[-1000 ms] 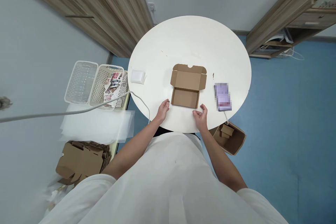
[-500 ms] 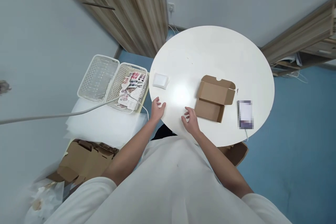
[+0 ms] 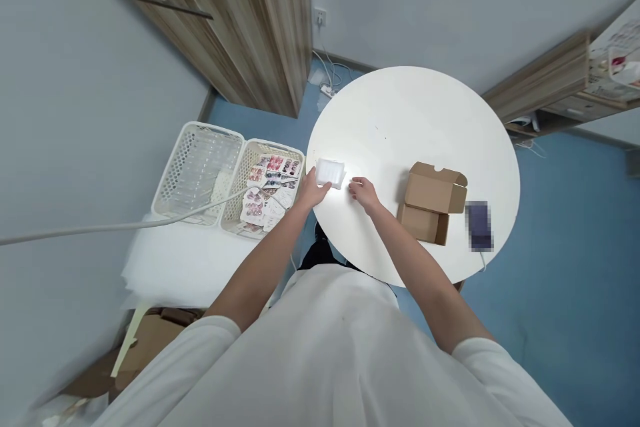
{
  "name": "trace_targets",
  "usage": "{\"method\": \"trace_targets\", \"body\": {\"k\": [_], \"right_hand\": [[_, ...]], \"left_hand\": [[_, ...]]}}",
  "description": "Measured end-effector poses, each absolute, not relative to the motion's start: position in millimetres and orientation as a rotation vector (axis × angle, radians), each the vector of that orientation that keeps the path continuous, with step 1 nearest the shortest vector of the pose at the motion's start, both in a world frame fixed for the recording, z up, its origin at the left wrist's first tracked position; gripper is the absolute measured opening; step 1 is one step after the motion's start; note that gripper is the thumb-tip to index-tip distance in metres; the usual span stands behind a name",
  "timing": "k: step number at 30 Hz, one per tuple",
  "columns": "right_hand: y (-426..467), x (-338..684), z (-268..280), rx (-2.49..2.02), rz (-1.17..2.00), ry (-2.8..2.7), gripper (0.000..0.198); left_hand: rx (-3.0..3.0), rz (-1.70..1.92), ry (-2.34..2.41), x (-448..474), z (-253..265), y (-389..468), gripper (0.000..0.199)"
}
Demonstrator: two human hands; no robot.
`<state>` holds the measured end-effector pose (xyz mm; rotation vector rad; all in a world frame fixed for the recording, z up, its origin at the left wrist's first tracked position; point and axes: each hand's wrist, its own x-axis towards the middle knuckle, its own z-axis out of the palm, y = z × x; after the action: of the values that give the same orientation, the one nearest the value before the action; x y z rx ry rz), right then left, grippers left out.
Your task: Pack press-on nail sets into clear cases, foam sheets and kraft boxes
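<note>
My left hand (image 3: 311, 191) is closed on the near left corner of a small whitish rectangular packet (image 3: 329, 172), thumb along its front edge. The packet is at the left side of the round white table (image 3: 415, 113); I cannot tell whether it is lifted. Just right of the packet, my right hand (image 3: 365, 195) hovers with loosely bent fingers apart and nothing in them. An open brown cardboard box (image 3: 431, 190) lies to the right of that hand, lid folded back.
Left of the table, one white basket (image 3: 227, 207) holds clear plastic pieces and another (image 3: 235, 213) holds printed cards. A pale cable (image 3: 150, 223) crosses in front of them. White sheets (image 3: 175, 260) lie below. A blurred phone-like object (image 3: 479, 225) is at the table's right.
Both hands have moved forward to the packet, and my left hand has taken hold of it. The camera view has shifted a little.
</note>
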<state>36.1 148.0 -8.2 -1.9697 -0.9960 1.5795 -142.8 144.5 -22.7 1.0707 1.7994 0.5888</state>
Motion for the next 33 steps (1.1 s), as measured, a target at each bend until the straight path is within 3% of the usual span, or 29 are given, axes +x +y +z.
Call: {"method": "trace_targets", "body": {"k": [6, 12, 24, 33], "right_hand": [[165.1, 8.5, -23.2, -1.979, 1.449, -1.133, 0.032], [142.2, 3.6, -25.2, -1.967, 1.287, -1.194, 0.039], [119.1, 105.6, 25.6, -1.698, 1.164, -1.177, 0.037], [63.0, 207.0, 27.7, -1.737, 1.045, -1.223, 0.038]], "left_hand": [[1.280, 0.488, 1.783, -145.4, -21.9, 154.7, 0.063], [1.235, 0.659, 1.738, -134.6, -30.9, 133.2, 0.057], [1.150, 0.981, 1.574, -39.0, 16.6, 110.1, 0.057], [1.332, 0.794, 1.500, 57.1, 16.8, 61.7, 0.066]]}}
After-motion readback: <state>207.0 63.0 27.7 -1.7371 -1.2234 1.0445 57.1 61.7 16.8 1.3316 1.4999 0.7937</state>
